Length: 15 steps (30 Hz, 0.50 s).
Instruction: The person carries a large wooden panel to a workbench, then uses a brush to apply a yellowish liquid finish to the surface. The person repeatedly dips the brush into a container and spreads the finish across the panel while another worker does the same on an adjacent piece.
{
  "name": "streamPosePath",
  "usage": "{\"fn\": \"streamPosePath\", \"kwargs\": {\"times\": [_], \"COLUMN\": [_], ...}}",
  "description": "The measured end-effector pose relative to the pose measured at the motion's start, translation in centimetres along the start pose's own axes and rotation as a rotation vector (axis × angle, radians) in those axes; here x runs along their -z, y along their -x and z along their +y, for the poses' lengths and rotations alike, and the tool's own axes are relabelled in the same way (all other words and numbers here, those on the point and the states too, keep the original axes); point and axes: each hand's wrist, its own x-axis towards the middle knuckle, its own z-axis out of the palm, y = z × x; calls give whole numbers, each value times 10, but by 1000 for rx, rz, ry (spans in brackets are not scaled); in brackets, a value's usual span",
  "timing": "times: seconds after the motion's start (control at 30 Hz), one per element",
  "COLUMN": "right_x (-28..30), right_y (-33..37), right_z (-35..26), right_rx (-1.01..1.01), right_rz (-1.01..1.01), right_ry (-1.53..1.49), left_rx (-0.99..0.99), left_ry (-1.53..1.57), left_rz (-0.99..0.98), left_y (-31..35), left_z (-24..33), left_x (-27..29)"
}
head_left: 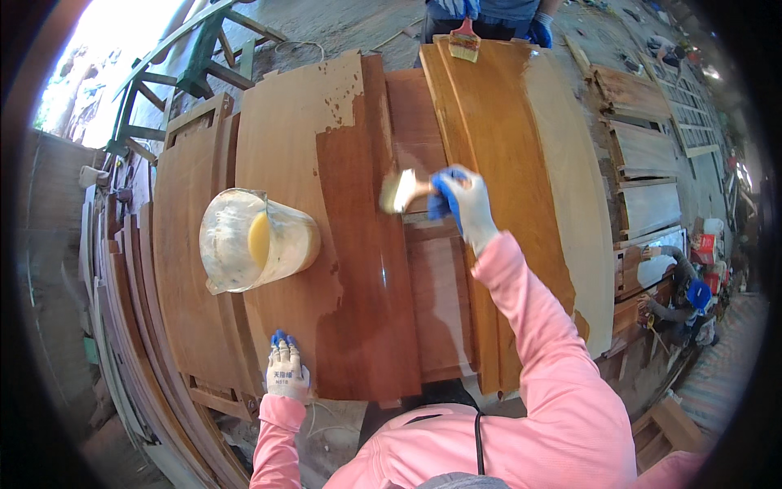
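Observation:
My right hand (464, 200), in a white glove with blue fingertips, is closed around a paintbrush (405, 192). Its bristles are smeared by motion above a wooden panel (358, 244), part coated wet reddish brown and part pale. My left hand (287, 371), gloved alike, lies with fingers stretched out on the near edge of that panel's pale part. On the panel, left of the brush, stands a translucent plastic pitcher (261, 240) with yellowish liquid inside and whitish smears on its wall.
Across the work, another person's gloved hand (458, 8) grips a wide brush (464, 42) over an amber-coated panel (497, 163). Wooden boards (134, 326) line the left, near a green trestle (195, 73). At the right, a person in a blue cap (698, 295) works at other panels.

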Motion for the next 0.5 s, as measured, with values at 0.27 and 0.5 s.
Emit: {"fn": "streamPosePath", "kwargs": {"times": [0.27,0.5], "right_x": [-18,-47], "right_y": [-109,-198], "right_z": [-29,-11], "right_rx": [167,246], "right_rz": [152,312], "right_ry": [168,-214], "left_rx": [-9,8], "left_ry": [-18,7], "left_rz": [-9,-46], "left_y": [0,0], "left_z": [-4,-4], "left_x": [-5,-1]}}
